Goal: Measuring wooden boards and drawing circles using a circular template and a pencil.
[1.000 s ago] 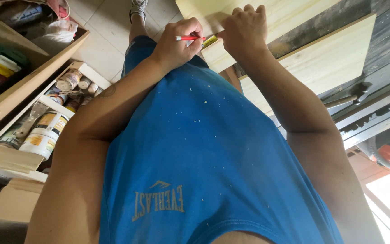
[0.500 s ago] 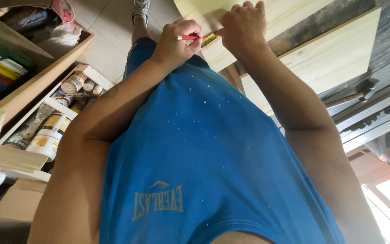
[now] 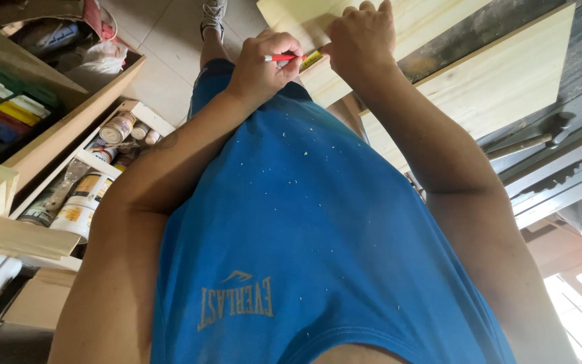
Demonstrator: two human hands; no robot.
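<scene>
red pencil on a pale board, tape pinned beside it

the left hand (image 3: 264,67) has its fingers (image 3: 284,46) closed in a writing grip round a red pencil (image 3: 281,58), tip pointing at the near edge of a pale wooden board (image 3: 432,20) that lies on the dark desk (image 3: 574,74). the pencil looks light, thin and stiff, easy to steer from close to the tip but likely to snap at the point under hard pressure. the right hand (image 3: 362,40) is curled down on the board's edge, fingers folded shut over a yellow measuring tape (image 3: 310,59); only a short bit of tape shows between the two hands. the tape is probably springy and slick, so it wants pinning flat. the board seems rigid, smooth and fairly light for its size, best held by its long edges.

both forearms reach forward and converge, wrists bent inward, hands almost touching over the board's corner. a second pale board (image 3: 493,87) lies just beside the first. the blue vest (image 3: 304,236) is flecked with sawdust. to the left stands a wooden shelf (image 3: 69,138) with paint tins (image 3: 75,209).
</scene>
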